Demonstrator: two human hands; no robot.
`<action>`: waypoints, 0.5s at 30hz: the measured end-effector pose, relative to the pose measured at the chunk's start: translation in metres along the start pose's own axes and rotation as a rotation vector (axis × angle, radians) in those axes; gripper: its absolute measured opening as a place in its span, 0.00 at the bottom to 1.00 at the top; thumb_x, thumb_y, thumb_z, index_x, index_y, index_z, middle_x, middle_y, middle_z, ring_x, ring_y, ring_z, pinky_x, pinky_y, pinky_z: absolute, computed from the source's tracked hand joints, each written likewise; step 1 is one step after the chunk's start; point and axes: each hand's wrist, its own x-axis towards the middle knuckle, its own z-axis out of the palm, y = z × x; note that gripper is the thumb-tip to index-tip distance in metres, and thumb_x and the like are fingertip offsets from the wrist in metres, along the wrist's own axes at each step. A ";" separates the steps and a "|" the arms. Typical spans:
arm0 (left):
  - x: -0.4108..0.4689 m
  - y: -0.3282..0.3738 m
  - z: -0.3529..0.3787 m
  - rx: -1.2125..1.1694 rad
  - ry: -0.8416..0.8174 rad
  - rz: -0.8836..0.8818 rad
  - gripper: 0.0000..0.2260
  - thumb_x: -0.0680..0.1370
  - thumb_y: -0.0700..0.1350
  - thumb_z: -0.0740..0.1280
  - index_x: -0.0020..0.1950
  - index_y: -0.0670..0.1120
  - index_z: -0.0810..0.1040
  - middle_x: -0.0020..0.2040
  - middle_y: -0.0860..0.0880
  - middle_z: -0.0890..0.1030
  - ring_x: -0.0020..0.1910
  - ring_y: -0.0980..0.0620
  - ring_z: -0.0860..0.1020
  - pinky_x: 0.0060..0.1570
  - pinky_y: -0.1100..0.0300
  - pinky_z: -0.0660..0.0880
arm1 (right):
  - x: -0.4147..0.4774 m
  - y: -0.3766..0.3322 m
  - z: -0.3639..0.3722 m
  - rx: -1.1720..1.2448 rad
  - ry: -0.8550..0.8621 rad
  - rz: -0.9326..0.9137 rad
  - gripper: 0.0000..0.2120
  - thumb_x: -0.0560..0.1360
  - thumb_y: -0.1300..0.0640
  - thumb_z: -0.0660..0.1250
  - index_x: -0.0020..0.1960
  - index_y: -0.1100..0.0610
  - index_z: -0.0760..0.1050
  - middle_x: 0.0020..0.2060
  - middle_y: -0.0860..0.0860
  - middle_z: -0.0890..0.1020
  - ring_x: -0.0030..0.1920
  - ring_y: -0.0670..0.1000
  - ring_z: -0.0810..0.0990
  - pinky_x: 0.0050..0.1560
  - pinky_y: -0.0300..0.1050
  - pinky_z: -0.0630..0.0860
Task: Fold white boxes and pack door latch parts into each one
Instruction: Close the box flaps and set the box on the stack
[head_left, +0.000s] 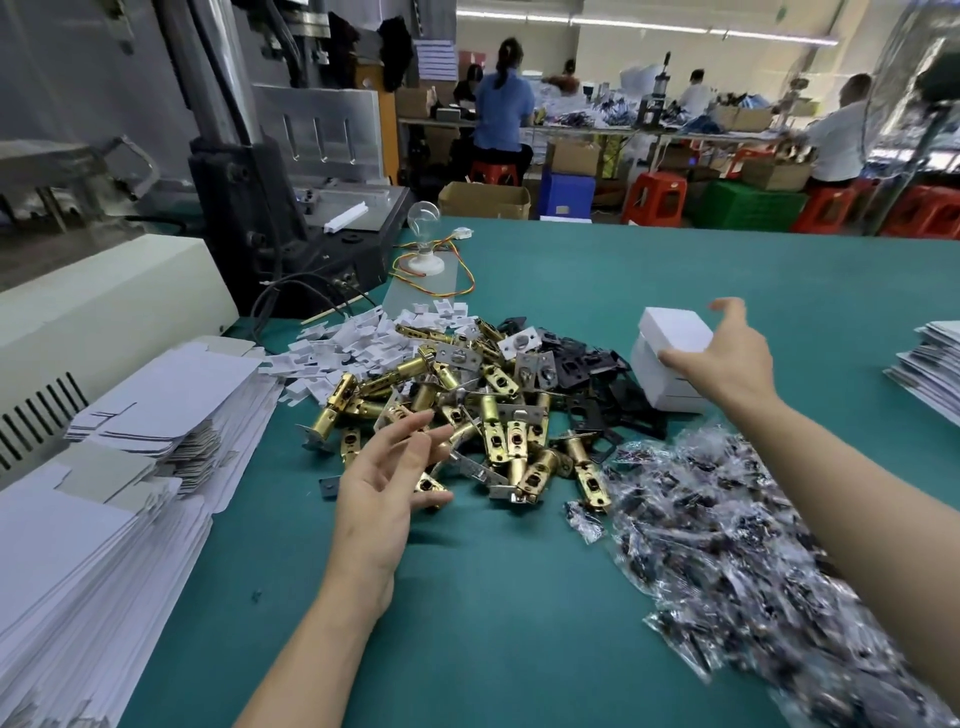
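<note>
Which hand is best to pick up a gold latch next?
Probably the left hand: it hovers open right over the gold latches, while the right hand is off at the white boxes.

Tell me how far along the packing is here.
Done: two closed white boxes sit stacked, the right hand touching the top one. In hand: nothing; the left hand hovers open over the brass latches. Left: that pile and tall stacks of flat blanks.
</note>
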 end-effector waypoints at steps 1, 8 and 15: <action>0.000 -0.001 -0.001 0.011 -0.005 0.001 0.14 0.78 0.51 0.69 0.62 0.51 0.83 0.56 0.50 0.88 0.56 0.52 0.86 0.40 0.59 0.84 | 0.004 0.003 0.003 -0.018 -0.003 -0.004 0.39 0.69 0.52 0.79 0.73 0.58 0.64 0.59 0.65 0.79 0.61 0.66 0.77 0.55 0.55 0.74; 0.001 -0.005 -0.003 0.065 -0.033 -0.001 0.13 0.77 0.53 0.68 0.59 0.51 0.84 0.56 0.51 0.88 0.56 0.52 0.86 0.42 0.58 0.84 | 0.016 0.013 0.012 -0.102 -0.064 0.013 0.34 0.72 0.52 0.75 0.73 0.59 0.65 0.62 0.65 0.77 0.64 0.67 0.74 0.55 0.54 0.73; 0.001 -0.005 -0.001 0.070 -0.068 -0.012 0.14 0.78 0.53 0.68 0.60 0.49 0.83 0.55 0.51 0.88 0.56 0.54 0.86 0.41 0.60 0.83 | 0.011 0.010 0.014 -0.117 -0.079 0.061 0.33 0.74 0.53 0.74 0.74 0.59 0.66 0.64 0.66 0.73 0.66 0.67 0.71 0.60 0.56 0.72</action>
